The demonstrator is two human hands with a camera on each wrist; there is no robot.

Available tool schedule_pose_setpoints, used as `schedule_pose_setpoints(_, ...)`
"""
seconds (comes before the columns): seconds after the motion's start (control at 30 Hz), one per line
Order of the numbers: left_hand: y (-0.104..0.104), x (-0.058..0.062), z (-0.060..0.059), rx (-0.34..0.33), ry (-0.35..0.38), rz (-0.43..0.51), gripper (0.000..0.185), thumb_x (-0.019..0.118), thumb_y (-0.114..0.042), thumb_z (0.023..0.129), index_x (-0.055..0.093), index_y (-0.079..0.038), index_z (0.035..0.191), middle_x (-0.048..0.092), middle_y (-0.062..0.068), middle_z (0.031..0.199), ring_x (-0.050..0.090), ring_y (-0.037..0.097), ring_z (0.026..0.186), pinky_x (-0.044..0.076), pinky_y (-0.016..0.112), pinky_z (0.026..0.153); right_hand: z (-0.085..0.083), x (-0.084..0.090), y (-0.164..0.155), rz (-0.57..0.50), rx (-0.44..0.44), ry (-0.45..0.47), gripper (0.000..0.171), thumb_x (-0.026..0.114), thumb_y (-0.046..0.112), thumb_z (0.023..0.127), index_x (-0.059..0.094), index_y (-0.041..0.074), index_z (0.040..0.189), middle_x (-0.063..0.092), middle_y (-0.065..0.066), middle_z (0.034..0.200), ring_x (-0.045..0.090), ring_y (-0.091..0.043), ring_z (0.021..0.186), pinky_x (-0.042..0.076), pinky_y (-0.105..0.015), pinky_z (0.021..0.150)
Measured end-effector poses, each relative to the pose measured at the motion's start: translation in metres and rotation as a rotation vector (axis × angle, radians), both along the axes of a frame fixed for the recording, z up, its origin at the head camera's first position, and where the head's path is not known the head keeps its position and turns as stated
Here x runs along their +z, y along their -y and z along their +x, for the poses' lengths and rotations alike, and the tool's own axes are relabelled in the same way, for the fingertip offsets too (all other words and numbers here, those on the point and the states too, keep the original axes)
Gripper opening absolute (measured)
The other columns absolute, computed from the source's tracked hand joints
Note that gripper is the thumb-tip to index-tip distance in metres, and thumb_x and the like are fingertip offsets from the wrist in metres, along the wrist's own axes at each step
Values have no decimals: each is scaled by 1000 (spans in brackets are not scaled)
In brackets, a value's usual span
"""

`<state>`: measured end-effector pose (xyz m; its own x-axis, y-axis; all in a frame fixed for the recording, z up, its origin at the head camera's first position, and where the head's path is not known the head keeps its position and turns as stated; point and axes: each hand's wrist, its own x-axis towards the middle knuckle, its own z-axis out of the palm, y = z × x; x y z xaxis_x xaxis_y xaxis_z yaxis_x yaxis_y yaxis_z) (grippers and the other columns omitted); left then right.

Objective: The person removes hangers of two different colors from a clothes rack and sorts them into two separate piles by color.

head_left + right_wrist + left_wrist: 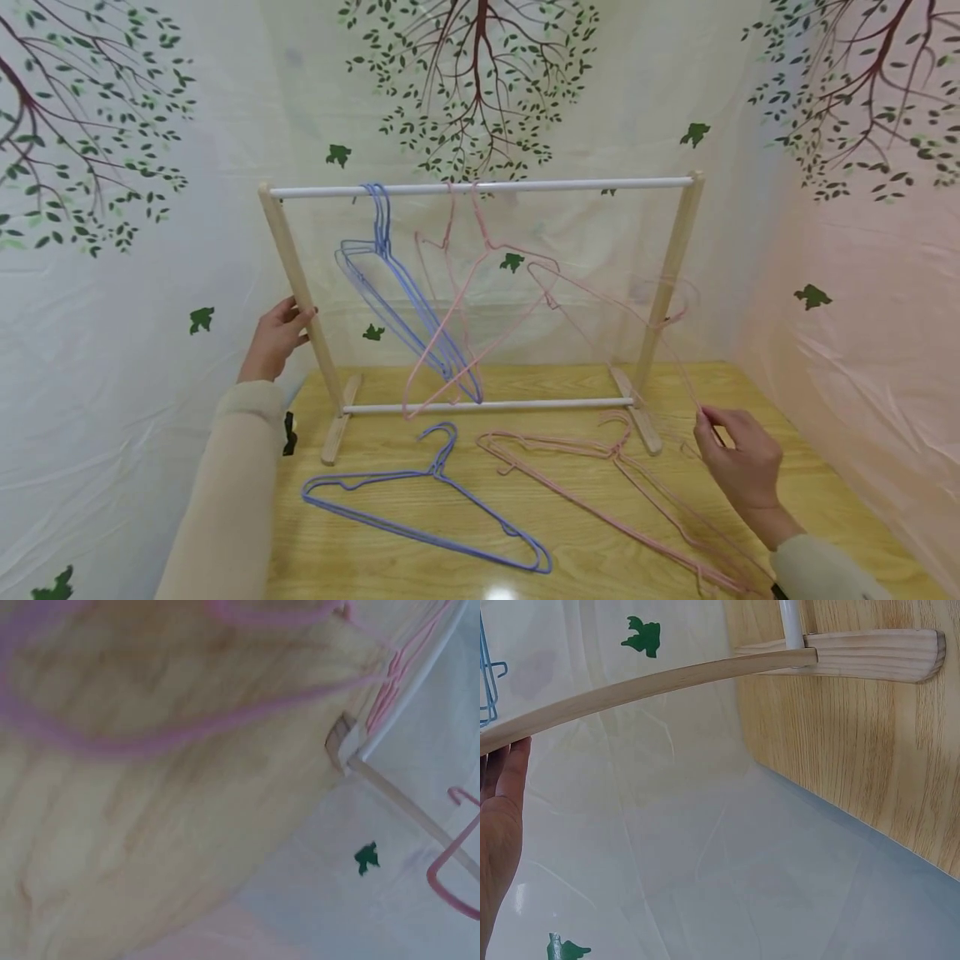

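L hand (276, 337) curled round rack post (303, 300), R hand (738, 462) pinching pink hanger (600, 300) wire

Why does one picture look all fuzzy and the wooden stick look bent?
Right wrist view: blurred and out of focus, so the pink hanger smears into soft bands. Left wrist view: sharp, but the lens bends the rack's straight left post into a curve. Head view: mostly clear, with a small white glare spot on the table and a faint, motion-blurred pink hanger near the right hand.
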<state>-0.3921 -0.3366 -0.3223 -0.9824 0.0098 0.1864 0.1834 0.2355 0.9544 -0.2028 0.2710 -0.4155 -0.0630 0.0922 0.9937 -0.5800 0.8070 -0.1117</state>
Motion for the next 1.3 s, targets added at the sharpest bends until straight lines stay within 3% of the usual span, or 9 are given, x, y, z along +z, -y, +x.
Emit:
schedule_pose_setpoints(0.13,1,-2,-1,-4,5,7,56,45,-20,107,25,-5,157,40,27,144,44,30,127,36,55,110,-7,-1,-3,51,-40,-56,42,63,26,93,72,-10,71,65,-20,64,56,-32,51,38,-1,80)
schedule_pose_setpoints(0.27,2,-1,-2,-6,6,13,56,44,-20,107,25,-5,157,40,28,144,43,29,128,35,55,110,-9,-9,-11,-35,-10,15,30,67,15,88,72,-11,75,65,-23,67,62,-2,68,41,-2,79)
schedule_pose_setpoints(0.37,2,1,-1,-4,-2,9,56,45,-21,107,26,-5,157,41,27,143,45,28,125,36,55,110,-5,-15,-19,-182,19,176,12,69,-1,83,73,-12,81,70,-7,72,57,15,80,44,-1,73)
schedule_pose_setpoints(0.5,1,1,1,-1,-4,-2,57,46,-24,107,27,-5,157,41,27,143,45,28,125,36,54,110,0,-19,-28,-359,-21,368,7,70,-7,82,74,-10,87,65,22,82,56,17,71,44,0,64)
schedule_pose_setpoints(0.63,1,0,0,2,-3,-10,58,47,-26,107,27,-6,157,42,26,143,45,28,125,36,55,110,2,-21,-33,-388,-62,415,9,70,-6,83,74,-10,90,59,35,84,54,18,70,43,0,63)
schedule_pose_setpoints(1.0,1,-1,0,4,4,1,57,46,-24,107,26,-6,157,42,25,142,44,29,127,37,54,109,5,-21,-40,-331,-36,397,9,71,-9,81,74,-11,88,60,32,84,55,19,71,44,0,64)
schedule_pose_setpoints(1.3,0,1,0,-4,4,7,58,47,-23,107,26,-6,157,46,19,135,44,29,126,36,56,110,6,-27,-39,-168,30,323,15,73,-17,70,75,-7,80,68,6,75,57,19,75,44,0,63)
